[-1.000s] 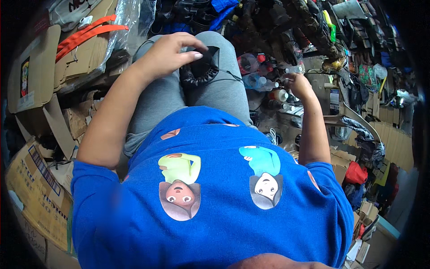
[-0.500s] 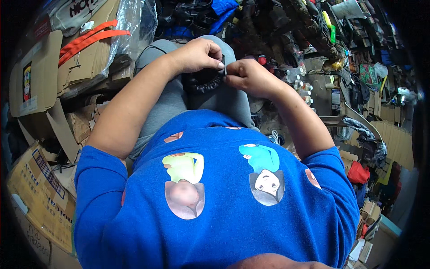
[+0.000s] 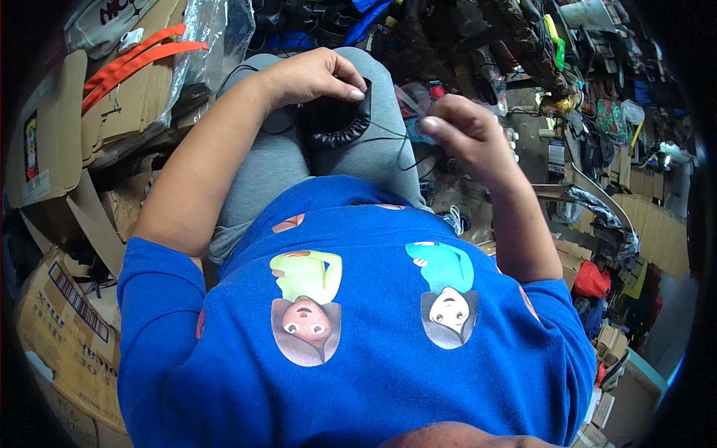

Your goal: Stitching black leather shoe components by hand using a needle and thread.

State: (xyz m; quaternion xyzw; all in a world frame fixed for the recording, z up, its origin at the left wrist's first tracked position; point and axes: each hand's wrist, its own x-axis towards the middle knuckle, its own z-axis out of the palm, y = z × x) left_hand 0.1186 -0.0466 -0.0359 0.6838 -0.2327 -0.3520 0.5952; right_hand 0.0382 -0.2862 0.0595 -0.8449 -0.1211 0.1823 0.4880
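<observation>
A black piece with a puckered, stitched-looking rim [image 3: 342, 136] rests on my grey-trousered lap; its kind is not plain. Closed at its upper edge, my left hand [image 3: 314, 77] pinches it between thumb and fingers. Off to the right, my right hand [image 3: 467, 134] is raised with thumb and fingers pinched together. A thin, pale, slender tool [image 3: 408, 100] sticks out from those fingertips, blurred. From the black piece a dark thread [image 3: 388, 137] trails rightward in loose loops toward my right hand.
Flattened cardboard [image 3: 52, 134] and orange-red straps [image 3: 134, 56] lie at the left, beside clear plastic wrap [image 3: 213, 45]. A printed carton [image 3: 67, 328] stands nearer. At the right are cluttered goods, a red bag [image 3: 594, 280] and a curved metal bar [image 3: 616, 205].
My right hand has pulled away to the right from the black piece, drawing the dark thread out. My left hand stays at the edge, shifted slightly.
</observation>
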